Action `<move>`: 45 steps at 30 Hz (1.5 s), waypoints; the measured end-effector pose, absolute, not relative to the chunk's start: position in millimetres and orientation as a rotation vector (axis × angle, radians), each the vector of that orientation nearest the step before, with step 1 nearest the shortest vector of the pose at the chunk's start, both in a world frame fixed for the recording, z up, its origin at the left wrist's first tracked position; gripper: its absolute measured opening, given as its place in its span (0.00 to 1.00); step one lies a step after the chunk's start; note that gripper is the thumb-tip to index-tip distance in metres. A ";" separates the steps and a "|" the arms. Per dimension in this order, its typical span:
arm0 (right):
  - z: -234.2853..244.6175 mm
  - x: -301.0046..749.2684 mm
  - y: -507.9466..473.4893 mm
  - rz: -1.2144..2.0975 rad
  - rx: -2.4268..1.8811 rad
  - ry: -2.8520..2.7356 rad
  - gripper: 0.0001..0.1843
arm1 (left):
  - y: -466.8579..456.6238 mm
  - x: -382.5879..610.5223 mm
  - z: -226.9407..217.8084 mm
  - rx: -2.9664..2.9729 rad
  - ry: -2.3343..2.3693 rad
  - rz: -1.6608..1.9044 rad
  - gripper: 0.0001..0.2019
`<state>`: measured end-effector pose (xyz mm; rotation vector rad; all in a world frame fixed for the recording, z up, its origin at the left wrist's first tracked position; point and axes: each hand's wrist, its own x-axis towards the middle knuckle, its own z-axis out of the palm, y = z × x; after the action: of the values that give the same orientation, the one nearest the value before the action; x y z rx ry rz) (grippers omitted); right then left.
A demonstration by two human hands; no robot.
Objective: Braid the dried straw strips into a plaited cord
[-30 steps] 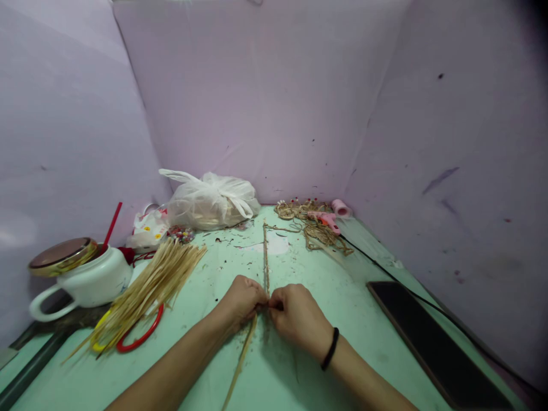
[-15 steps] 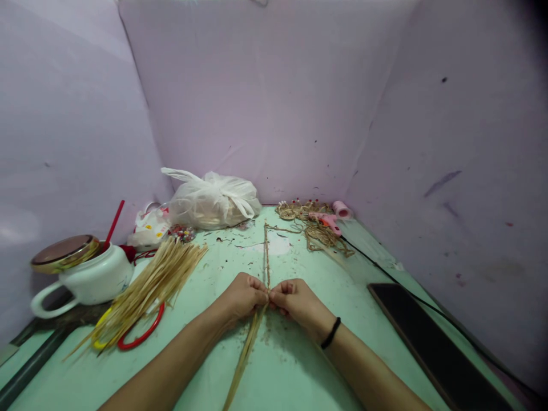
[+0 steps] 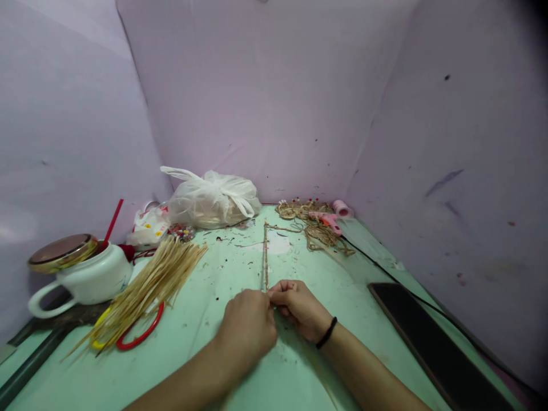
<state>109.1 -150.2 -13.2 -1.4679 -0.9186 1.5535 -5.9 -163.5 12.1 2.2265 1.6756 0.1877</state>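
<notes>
A thin twisted straw cord [image 3: 266,257] runs straight down the middle of the table to my hands. My right hand [image 3: 299,307], with a black band on its wrist, pinches the cord's near end between thumb and fingertips. Right beside it, my left hand [image 3: 249,325] is closed with its back turned up. Its fingers are mostly hidden, so what it grips does not show. Off to the left lies a bundle of dry straw strands [image 3: 158,288] across scissors with red and yellow handles [image 3: 141,337].
A white cup [image 3: 96,279] with a round lidded case [image 3: 64,251] on it stands at left. Behind are a tied plastic bag [image 3: 214,200], coils of cord [image 3: 321,234], a pink glue gun [image 3: 327,220] and a pink spool [image 3: 342,209]. A dark flat slab [image 3: 428,342] lies at right.
My left hand has rolled over and come nearer, its back now up. The loose straw strands that hung below it are now hidden. My right hand stays at the cord.
</notes>
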 end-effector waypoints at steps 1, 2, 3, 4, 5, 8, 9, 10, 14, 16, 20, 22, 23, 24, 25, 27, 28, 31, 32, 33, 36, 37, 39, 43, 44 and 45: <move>-13.9 109.1 -150.2 1.567 -1.465 -0.919 0.02 | -169.3 -3.5 11.3 2.296 1.684 0.160 0.13; -14.4 109.3 -150.1 1.583 -1.458 -0.930 0.02 | -173.2 -1.9 10.8 2.350 1.680 0.135 0.14; -14.7 109.8 -150.0 1.599 -1.447 -0.946 0.02 | -174.9 -1.4 10.8 2.383 1.657 0.119 0.14; -14.5 110.6 -149.9 1.614 -1.432 -0.961 0.02 | -174.3 -1.9 11.4 2.384 1.623 0.117 0.13; -14.0 111.7 -149.7 1.632 -1.414 -0.970 0.02 | -171.3 -3.3 12.7 2.353 1.593 0.146 0.13; -11.3 116.8 -148.7 1.714 -1.359 -0.995 0.05 | -153.4 -10.3 18.1 2.095 1.562 0.443 0.14; -10.3 118.7 -148.2 1.744 -1.344 -1.015 0.06 | -146.8 -12.4 19.3 1.946 1.572 0.558 0.12; -9.4 120.4 -147.8 1.767 -1.328 -1.037 0.07 | -141.0 -13.9 19.8 1.752 1.558 0.571 0.10; -9.5 123.8 -145.7 1.797 -1.257 -1.061 0.05 | -130.1 -14.7 13.4 1.183 1.272 0.407 0.07; -12.7 123.6 -144.2 1.789 -1.239 -1.082 0.04 | -129.2 -14.3 7.8 1.126 1.200 0.413 0.05; -20.6 121.8 -141.4 1.609 -1.351 -1.291 0.03 | -127.0 -14.6 1.3 1.235 1.319 0.403 0.04; -20.4 121.0 -142.5 1.400 -1.485 -1.435 0.02 | -126.1 -13.8 0.9 1.294 1.387 0.369 0.07; -18.4 120.7 -144.0 1.272 -1.554 -1.507 0.02 | -126.1 -13.1 1.0 1.314 1.405 0.367 0.08; -15.3 120.3 -146.3 1.141 -1.617 -1.580 0.02 | -126.4 -12.1 1.2 1.329 1.411 0.376 0.09; -11.3 119.9 -149.1 1.015 -1.668 -1.650 0.03 | -127.0 -10.9 1.4 1.339 1.408 0.392 0.09; -2.3 118.7 -155.6 0.830 -1.751 -1.752 0.05 | -129.0 -8.5 2.0 1.342 1.411 0.422 0.09; 1.7 117.8 -158.9 0.775 -1.781 -1.790 0.06 | -130.1 -7.6 2.4 1.335 1.425 0.431 0.09; 8.3 114.3 -166.7 0.687 -1.812 -1.880 0.07 | -132.9 -6.5 4.4 1.284 1.472 0.443 0.09; 8.6 113.1 -168.2 0.674 -1.806 -1.904 0.08 | -133.3 -7.0 4.9 1.267 1.472 0.440 0.09; 8.2 112.0 -169.3 0.669 -1.793 -1.924 0.08 | -133.4 -7.8 5.3 1.254 1.460 0.436 0.10; 5.9 110.5 -169.9 0.676 -1.736 -1.966 0.08 | -132.1 -11.5 5.2 1.265 1.374 0.445 0.10; 5.3 111.1 -169.4 0.692 -1.711 -1.976 0.08 | -131.4 -12.6 5.2 1.279 1.345 0.454 0.09; 4.2 114.3 -167.3 0.767 -1.654 -1.986 0.07 | -130.1 -14.3 5.7 1.302 1.306 0.465 0.08; 2.5 125.1 -157.6 1.039 -1.625 -1.758 0.07 | -128.7 -15.7 9.5 1.291 1.292 0.480 0.07; 2.4 126.9 -154.8 1.111 -1.618 -1.618 0.08 | -128.6 -15.9 10.5 1.286 1.286 0.480 0.07; 2.5 127.7 -152.5 1.197 -1.599 -1.456 0.07 | -128.6 -16.1 11.1 1.283 1.279 0.478 0.07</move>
<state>127.7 -152.5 2.5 -1.5995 -1.4564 1.1965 -16.1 -128.6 11.1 1.2826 1.2793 0.4775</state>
